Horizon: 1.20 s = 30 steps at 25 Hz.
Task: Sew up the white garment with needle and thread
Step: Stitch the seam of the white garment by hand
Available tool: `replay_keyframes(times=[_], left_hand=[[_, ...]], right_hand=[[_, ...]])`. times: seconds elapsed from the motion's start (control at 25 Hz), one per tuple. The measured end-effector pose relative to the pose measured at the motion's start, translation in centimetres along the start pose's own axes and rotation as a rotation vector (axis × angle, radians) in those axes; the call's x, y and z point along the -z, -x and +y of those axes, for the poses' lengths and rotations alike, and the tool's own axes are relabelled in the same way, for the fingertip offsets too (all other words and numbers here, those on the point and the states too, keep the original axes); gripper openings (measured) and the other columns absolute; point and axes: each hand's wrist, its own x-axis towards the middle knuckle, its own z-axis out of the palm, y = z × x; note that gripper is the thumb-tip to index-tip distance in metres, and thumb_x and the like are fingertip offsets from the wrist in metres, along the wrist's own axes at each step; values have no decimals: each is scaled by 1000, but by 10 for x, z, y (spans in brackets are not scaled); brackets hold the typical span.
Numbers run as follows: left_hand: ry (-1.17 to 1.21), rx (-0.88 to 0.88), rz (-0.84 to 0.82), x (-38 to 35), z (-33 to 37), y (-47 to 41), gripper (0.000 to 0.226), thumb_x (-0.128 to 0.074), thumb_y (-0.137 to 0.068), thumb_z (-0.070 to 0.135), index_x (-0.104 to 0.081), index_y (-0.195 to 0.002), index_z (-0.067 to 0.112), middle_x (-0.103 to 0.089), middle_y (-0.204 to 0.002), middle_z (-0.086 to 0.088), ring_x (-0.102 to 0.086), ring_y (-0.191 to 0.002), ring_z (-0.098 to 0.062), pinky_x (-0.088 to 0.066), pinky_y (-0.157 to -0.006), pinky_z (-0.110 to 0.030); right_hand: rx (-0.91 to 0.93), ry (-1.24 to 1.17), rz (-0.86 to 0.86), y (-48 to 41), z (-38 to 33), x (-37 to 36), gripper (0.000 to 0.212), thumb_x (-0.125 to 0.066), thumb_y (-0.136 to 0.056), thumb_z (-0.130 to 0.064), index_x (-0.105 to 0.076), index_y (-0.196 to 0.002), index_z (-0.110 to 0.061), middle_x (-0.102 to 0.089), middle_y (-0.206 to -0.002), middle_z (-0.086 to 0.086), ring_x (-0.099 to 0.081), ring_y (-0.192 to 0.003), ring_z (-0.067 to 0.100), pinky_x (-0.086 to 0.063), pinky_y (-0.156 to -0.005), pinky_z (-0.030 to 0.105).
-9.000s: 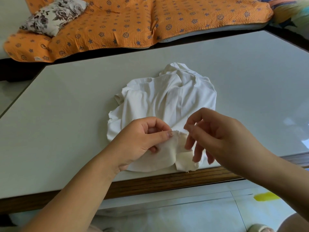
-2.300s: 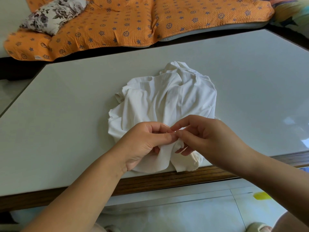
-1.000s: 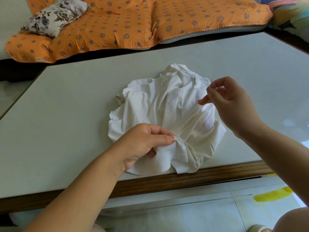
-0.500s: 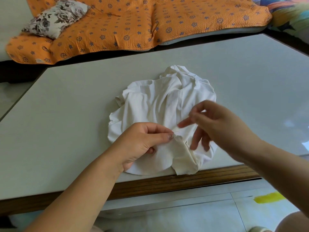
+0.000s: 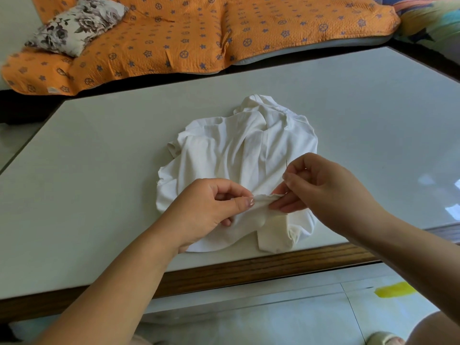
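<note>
While the white garment [image 5: 236, 155] lies bunched near the front edge of the table [image 5: 99, 170], I see my left hand [image 5: 211, 207] pinching a raised fold of its edge between thumb and forefinger. My right hand [image 5: 323, 192] pinches the needle [image 5: 286, 163] just beside that fold, lower fingers touching the cloth. The thread is too fine for me to make out.

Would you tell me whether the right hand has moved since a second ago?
Yes: the right hand came back toward the table's wooden edge.
</note>
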Motion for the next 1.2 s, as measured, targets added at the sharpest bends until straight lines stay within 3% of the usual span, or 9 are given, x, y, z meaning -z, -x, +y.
replay_keyframes(times=[0.12,0.28,0.36,0.52,0.76,1.2], left_hand=[[9,10,17,0,0,0,5,-77,-81,19,-76,-86,17,-66,-66,4,-55,-52,-4,-49,-59,-16],[36,-2,37,-1,-2,1,1,-76,-82,20,-76,-82,19,-66,-71,0,-54,-55,-8,-49,-59,-21],[34,-23,40,-1,-2,2,1,-75,-82,19,-76,-83,19,-66,-74,-1,-54,-57,-8,-49,-61,-21],[74,-55,18,-1,0,1,2,-72,-85,13,-73,-83,13,-63,-66,1,-51,-55,-9,-47,-57,-20],[129,-61,-13,-1,2,2,2,-69,-87,9,-71,-86,10,-60,-61,2,-49,-52,-8,-44,-54,-20],[102,-79,-2,-1,0,3,5,-70,-86,9,-73,-85,14,-64,-66,-1,-51,-56,-9,-45,-56,-20]], right_hand=[[-15,-56,4,0,2,-1,11,-50,-99,-10,-58,-91,-8,-76,-77,4,-75,-68,18,-62,-66,29],[158,208,71,8,5,-3,11,-53,-96,-20,-57,-86,-23,-73,-78,-5,-68,-58,5,-52,-52,17],[191,197,18,13,3,-4,10,-54,-94,-20,-55,-85,-25,-71,-72,-4,-66,-52,8,-49,-47,20],[95,157,-186,16,6,-9,12,-56,-94,-18,-60,-85,-26,-67,-59,1,-65,-47,16,-46,-44,23],[25,104,-231,13,9,-10,22,-53,-96,-10,-67,-91,-26,-63,-56,3,-61,-44,18,-44,-44,22],[-37,34,-270,11,10,-12,18,-51,-97,-7,-64,-99,-19,-64,-57,4,-63,-46,22,-45,-43,24]])
